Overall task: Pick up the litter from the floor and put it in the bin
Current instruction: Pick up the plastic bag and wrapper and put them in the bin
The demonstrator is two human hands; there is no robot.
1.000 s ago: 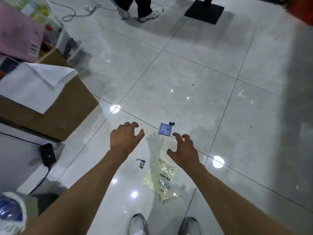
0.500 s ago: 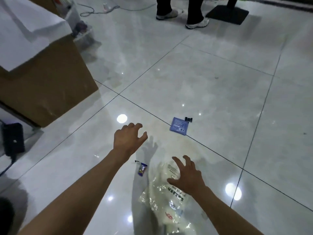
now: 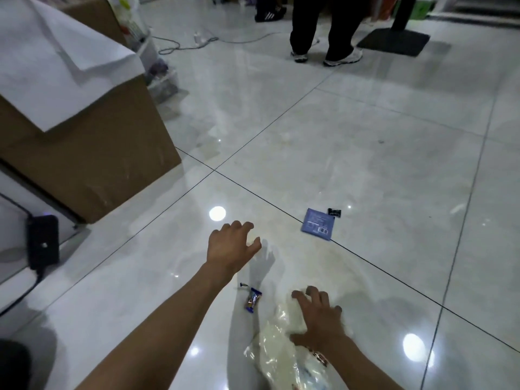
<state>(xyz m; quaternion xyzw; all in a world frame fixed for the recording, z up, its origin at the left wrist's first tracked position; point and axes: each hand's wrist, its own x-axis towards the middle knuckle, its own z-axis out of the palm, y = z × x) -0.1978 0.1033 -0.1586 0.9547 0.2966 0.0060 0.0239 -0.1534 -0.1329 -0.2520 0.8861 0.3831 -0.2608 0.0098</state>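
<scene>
**A:** status on hands?

**B:** My right hand [image 3: 316,319] is down on the crumpled clear plastic bag with printed label [image 3: 278,353], fingers spread and bent over its upper edge, thumb against the bag's side. Can't tell whether it actually has a hold on the film or only presses it. My left hand [image 3: 230,246] is above the glossy pale tiled floor [image 3: 365,136], fingers loosely curled, holding nothing.

**A:** where's the litter?

**B:** All on the floor. The bag lies at the bottom of the view, under and below my right hand. A small blue-and-orange candy wrapper [image 3: 251,299] lies just left of the bag, between my two forearms, apart from both hands. A flat square blue sachet [image 3: 318,224] lies further out, on a dark grout line, with a tiny black wrapper [image 3: 334,212] just beside its far right corner.

**A:** surroundings?

**B:** Brown cardboard box [image 3: 92,164] at left, white paper sheet [image 3: 56,66] draped over its top. Black power adapter [image 3: 43,242] on the floor near the box's near corner. Another person's dark trouser legs and white trainers [image 3: 323,32] at the far edge.
</scene>
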